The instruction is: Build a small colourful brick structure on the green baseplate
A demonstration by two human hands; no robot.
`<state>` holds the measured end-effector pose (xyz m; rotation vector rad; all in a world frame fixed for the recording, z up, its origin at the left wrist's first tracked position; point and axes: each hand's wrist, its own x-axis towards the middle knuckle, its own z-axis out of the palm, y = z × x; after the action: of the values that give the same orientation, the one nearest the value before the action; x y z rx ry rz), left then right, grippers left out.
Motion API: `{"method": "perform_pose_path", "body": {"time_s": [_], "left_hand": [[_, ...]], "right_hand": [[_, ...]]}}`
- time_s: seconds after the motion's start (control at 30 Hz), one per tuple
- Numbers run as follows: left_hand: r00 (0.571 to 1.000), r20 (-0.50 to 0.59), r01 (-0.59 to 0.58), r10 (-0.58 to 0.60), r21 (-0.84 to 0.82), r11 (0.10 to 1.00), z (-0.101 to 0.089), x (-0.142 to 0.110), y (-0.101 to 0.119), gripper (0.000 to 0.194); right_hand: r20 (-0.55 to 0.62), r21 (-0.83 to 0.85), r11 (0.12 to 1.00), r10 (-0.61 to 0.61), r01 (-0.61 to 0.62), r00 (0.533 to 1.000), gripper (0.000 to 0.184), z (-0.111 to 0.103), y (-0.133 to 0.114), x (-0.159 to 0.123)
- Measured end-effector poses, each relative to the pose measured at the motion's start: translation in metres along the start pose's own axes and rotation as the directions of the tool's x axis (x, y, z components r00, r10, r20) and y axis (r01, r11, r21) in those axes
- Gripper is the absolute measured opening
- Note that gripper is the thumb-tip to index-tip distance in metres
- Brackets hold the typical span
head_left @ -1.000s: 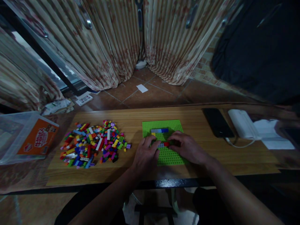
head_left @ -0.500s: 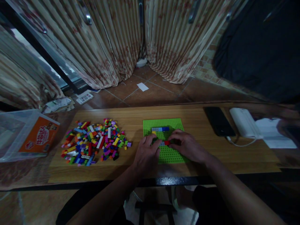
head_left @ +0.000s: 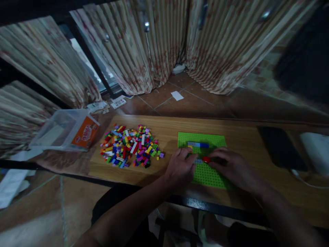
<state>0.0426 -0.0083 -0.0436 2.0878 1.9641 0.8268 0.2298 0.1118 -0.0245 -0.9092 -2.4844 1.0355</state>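
A green studded baseplate [head_left: 209, 176] lies on the wooden table in front of me. On its upper part runs a row of toy bricks, grey-blue on the left and a dark blue brick [head_left: 204, 145] on the right. A bit of yellow brick [head_left: 190, 147] shows beside my left fingertips. My left hand [head_left: 181, 166] rests over the plate's left side, fingers curled in; what they press on is hidden. My right hand [head_left: 232, 168] pinches a red brick [head_left: 206, 159] at the right end of a lower light-blue brick [head_left: 198, 161].
Left of the plate is a wide pile of loose colourful bricks [head_left: 131, 145]. A clear plastic box [head_left: 61, 130] with an orange label stands beyond it. On the right lie a black phone [head_left: 281, 147] with a white cable and a white device [head_left: 316, 151]. Curtains hang behind.
My view has turned left, so the table's things appear farther right. Both hands stay at the baseplate, the right fingers still at the red brick.
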Motion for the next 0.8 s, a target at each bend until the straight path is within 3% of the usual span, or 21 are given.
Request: {"method": "perform_pose_path", "body": {"time_s": [0.07, 0.13, 0.23, 0.27, 0.3, 0.33, 0.4, 0.47, 0.53, 0.63, 0.73, 0.8], "left_hand": [[0.999, -0.049, 0.004, -0.004, -0.001, 1.000, -0.010, 0.005, -0.007, 0.031], [0.992, -0.128, 0.019, -0.018, 0.007, 1.000, -0.031, 0.011, -0.024, 0.030], [0.971, -0.227, 0.079, -0.081, -0.017, 0.997, -0.084, 0.013, -0.063, 0.026], [0.944, -0.297, 0.141, -0.144, -0.034, 0.989, -0.104, 0.011, -0.077, 0.024], [0.900, -0.373, 0.217, -0.227, -0.070, 0.974, -0.123, 0.007, -0.091, 0.023], [0.827, -0.463, 0.295, -0.318, -0.123, 0.948, -0.140, 0.002, -0.104, 0.022], [0.638, -0.629, 0.368, -0.444, -0.258, 0.893, -0.167, -0.009, -0.127, 0.019], [0.457, -0.713, 0.311, -0.532, -0.432, 0.846, -0.183, -0.018, -0.142, 0.017], [0.330, -0.721, 0.179, -0.610, -0.586, 0.790, -0.192, -0.025, -0.150, 0.016], [0.227, -0.667, -0.017, -0.710, -0.731, 0.682, -0.203, -0.030, -0.149, 0.018], [0.183, -0.620, -0.155, -0.763, -0.784, 0.600, -0.217, -0.038, -0.142, 0.018], [0.154, -0.614, -0.214, -0.774, -0.785, 0.581, -0.227, -0.047, -0.138, 0.017]], "right_hand": [[-0.029, -0.013, 1.000, 0.015, -0.015, 0.999, 0.022, 0.002, -0.001, 0.002], [-0.082, -0.005, 1.000, 0.010, -0.011, 0.997, 0.028, 0.010, -0.006, 0.005], [-0.099, 0.014, 0.998, -0.066, 0.067, 0.993, 0.027, 0.031, -0.018, 0.009], [-0.091, 0.009, 0.994, -0.105, 0.106, 0.990, 0.025, 0.039, -0.023, 0.010], [-0.082, -0.007, 0.989, -0.146, 0.146, 0.986, 0.023, 0.048, -0.028, 0.010], [-0.071, -0.032, 0.983, -0.182, 0.180, 0.981, 0.021, 0.056, -0.032, 0.011], [-0.063, -0.097, 0.965, -0.249, 0.242, 0.966, 0.020, 0.071, -0.043, 0.015], [-0.073, -0.182, 0.943, -0.296, 0.279, 0.952, 0.021, 0.085, -0.054, 0.020], [-0.089, -0.270, 0.919, -0.319, 0.286, 0.944, 0.022, 0.097, -0.066, 0.027], [-0.066, -0.359, 0.891, -0.322, 0.279, 0.944, 0.023, 0.111, -0.078, 0.039], [-0.056, -0.414, 0.871, -0.316, 0.266, 0.947, 0.026, 0.119, -0.082, 0.047], [-0.114, -0.443, 0.867, -0.307, 0.229, 0.945, 0.029, 0.122, -0.084, 0.050]]}}
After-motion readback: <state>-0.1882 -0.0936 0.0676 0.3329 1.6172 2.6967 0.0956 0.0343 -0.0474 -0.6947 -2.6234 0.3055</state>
